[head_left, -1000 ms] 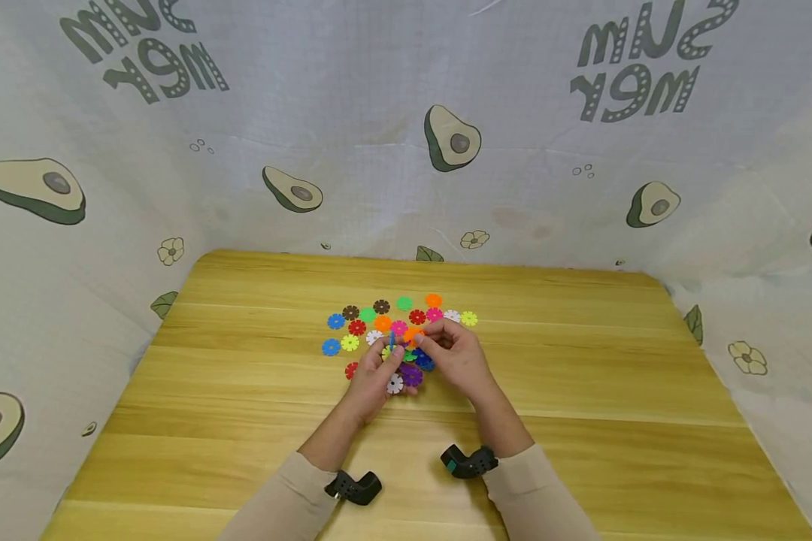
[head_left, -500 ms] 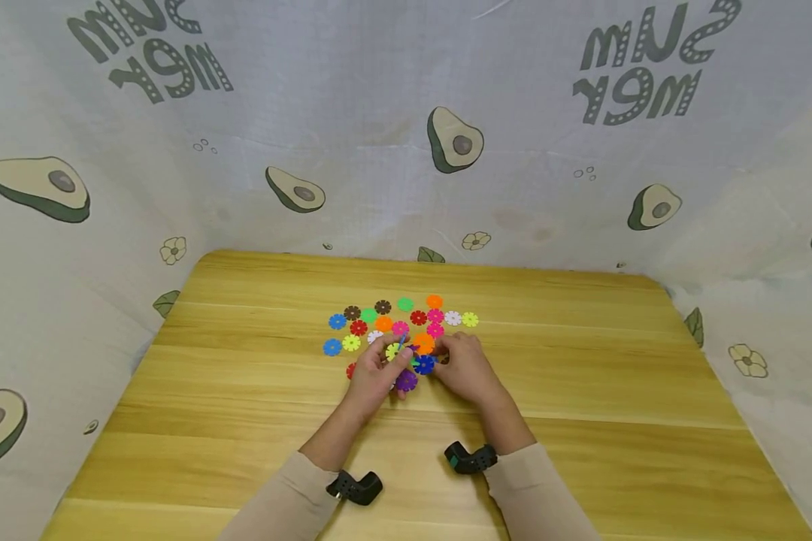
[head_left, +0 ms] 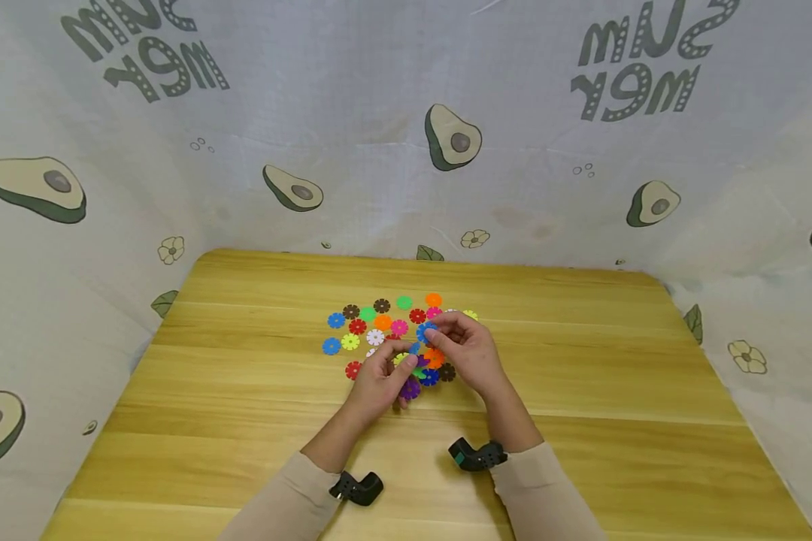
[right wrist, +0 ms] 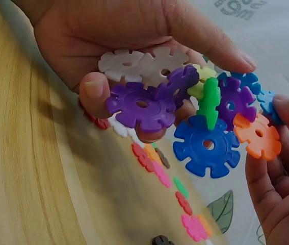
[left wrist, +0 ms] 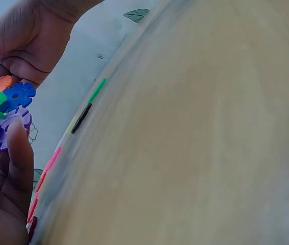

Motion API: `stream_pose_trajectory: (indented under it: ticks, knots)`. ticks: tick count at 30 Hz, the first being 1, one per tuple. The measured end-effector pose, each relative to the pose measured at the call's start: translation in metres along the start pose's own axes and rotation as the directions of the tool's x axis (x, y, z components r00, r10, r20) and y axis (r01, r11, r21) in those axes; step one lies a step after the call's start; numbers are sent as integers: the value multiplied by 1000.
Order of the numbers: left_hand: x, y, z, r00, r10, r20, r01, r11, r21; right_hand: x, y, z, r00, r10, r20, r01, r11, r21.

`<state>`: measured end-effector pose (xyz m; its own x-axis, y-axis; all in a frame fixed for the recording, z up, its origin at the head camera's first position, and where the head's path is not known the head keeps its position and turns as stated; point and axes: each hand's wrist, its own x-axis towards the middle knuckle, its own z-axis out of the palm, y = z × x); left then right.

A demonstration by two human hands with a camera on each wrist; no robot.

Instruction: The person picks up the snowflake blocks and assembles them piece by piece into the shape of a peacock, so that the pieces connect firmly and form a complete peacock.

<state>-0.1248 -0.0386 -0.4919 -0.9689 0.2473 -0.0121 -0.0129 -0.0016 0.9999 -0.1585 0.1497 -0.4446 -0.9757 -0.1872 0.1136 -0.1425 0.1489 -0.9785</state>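
My left hand (head_left: 379, 382) holds a cluster of interlocking snowflake discs slotted together. In the right wrist view the cluster has a dark blue disc (right wrist: 207, 146), an orange disc (right wrist: 257, 136), purple discs (right wrist: 140, 104), a green disc (right wrist: 211, 103) seen nearly edge-on, a yellow one (right wrist: 201, 81) and whitish ones (right wrist: 121, 65). By the left thumb sits a light blue disc (right wrist: 246, 80). My right hand (head_left: 472, 353) pinches another light blue disc (head_left: 425, 333) between thumb and fingers, right at the cluster's far side.
Loose discs lie flat on the wooden table (head_left: 602, 376) beyond and beside the hands, among them a green disc (head_left: 404, 302), a red disc (head_left: 353, 370) and a blue disc (head_left: 331, 346). A brown disc (head_left: 446, 372) lies beside the cluster. A patterned cloth (head_left: 372, 113) hangs behind.
My right hand let go of the orange disc, which stays on the cluster, dipped to the right of it, then rose with a light blue disc. The left hand shifted slightly right with the cluster.
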Motion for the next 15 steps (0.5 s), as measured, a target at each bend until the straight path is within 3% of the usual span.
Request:
stream_pose_trajectory:
  ticks: [5, 15]
  knots:
    - [0, 0, 0, 1000, 8, -3, -8, 1000, 5, -1, -1, 2, 1000, -8, -6, 8, 998, -66]
    - [1, 0, -1, 1000, 11, 18, -11, 1000, 10, -2, -1, 7, 1000, -4, -30, 1, 997, -82]
